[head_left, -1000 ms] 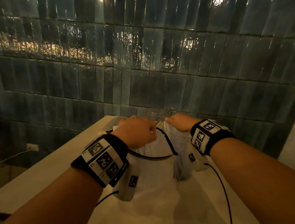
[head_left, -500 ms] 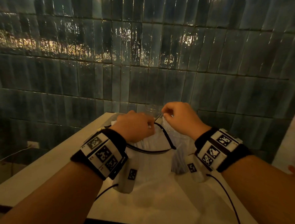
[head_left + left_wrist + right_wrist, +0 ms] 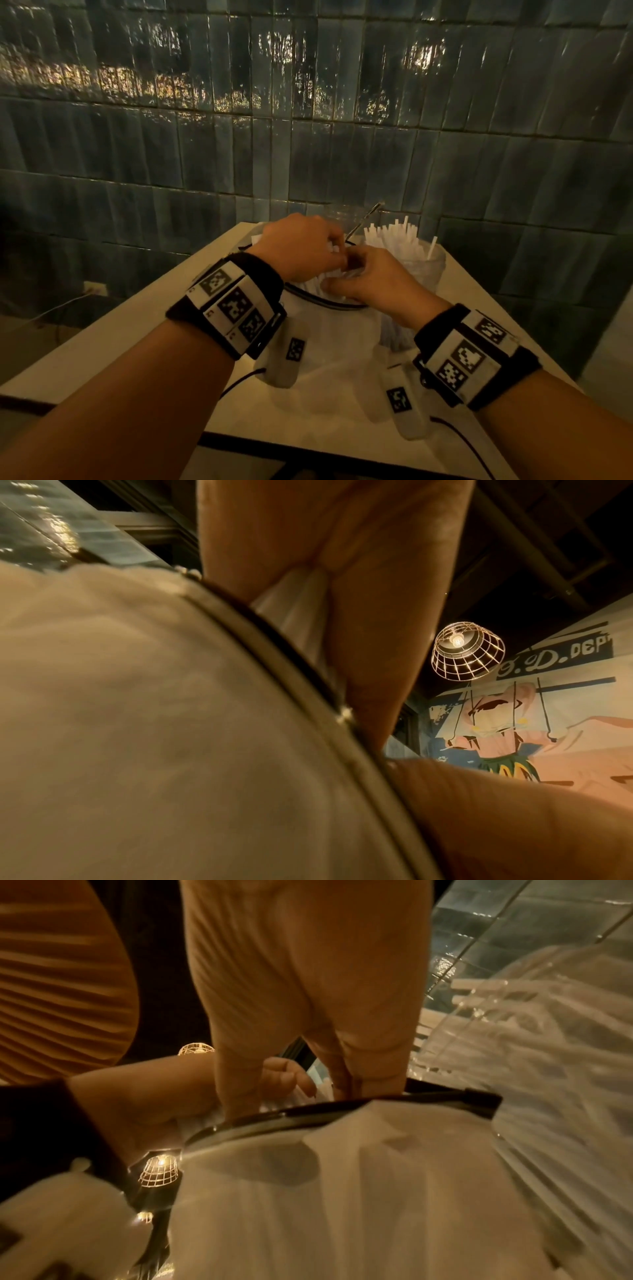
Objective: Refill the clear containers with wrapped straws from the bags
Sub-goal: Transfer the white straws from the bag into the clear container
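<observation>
- Glossy dark blue-green tiles (image 3: 342, 137) laid upright cover the wall behind a pale, smooth bench top (image 3: 113, 329), and warm lamp glints run along the upper tile rows.
- Wire-cage pendant lamp (image 3: 467, 653) hangs from a dark ceiling in the left wrist view, beside a painted wall mural (image 3: 548, 723) with lettering.
- On the bench, near its far edge against the tiles, stands a clear plastic bag with a black zip rim (image 3: 329, 303), packed with white paper-wrapped straws (image 3: 318, 284).
- Just to the right of the bag, by the far right corner, stands a clear round container (image 3: 424, 270) with more white wrapped straws fanning out of its top; a thin metal rod (image 3: 366, 217) leans up between bag and container.
- The person's left hand (image 3: 301, 246) is curled over the bag's mouth, fingers closed on a bunch of the wrapped straws.
- The right hand (image 3: 370, 274) meets it at the rim, thumb and fingers pinching the bag's black zip edge, as the right wrist view shows (image 3: 308, 1031).
- Both wrists wear black bands with white coded markers (image 3: 233, 301), and thin black cables trail back over the bench.
- Bare bench lies open to the left of the bag and along the near edge; the right edge runs close beside the container.
</observation>
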The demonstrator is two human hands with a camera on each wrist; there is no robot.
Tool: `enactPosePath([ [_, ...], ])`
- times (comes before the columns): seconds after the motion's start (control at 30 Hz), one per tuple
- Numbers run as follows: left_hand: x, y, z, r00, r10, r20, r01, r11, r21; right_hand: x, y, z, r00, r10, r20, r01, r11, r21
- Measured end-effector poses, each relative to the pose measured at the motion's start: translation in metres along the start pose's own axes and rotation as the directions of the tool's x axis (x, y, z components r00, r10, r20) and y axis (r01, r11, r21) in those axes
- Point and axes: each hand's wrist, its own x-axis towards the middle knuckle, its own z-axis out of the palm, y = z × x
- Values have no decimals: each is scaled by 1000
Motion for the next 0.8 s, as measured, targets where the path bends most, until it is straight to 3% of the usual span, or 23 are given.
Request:
enactPosePath([
  [0.23, -7, -6, 0, 995, 29, -92, -38, 995, -96, -4, -2, 21, 982, -148, 118, 125, 974, 189],
  [0.43, -13, -7, -4, 999, 4, -41, -7, 998, -68, -1, 5, 33, 977, -212, -15, 209, 947, 242],
  [0.57, -15, -6, -5, 1000, 0, -19, 0, 1000, -30, 1, 9, 33, 983, -170, -76, 184, 943, 277],
  [0.8, -9, -7, -3, 999, -37, -11, 37, 999, 34, 1, 18, 31, 972, -209, -108, 222, 967, 125],
])
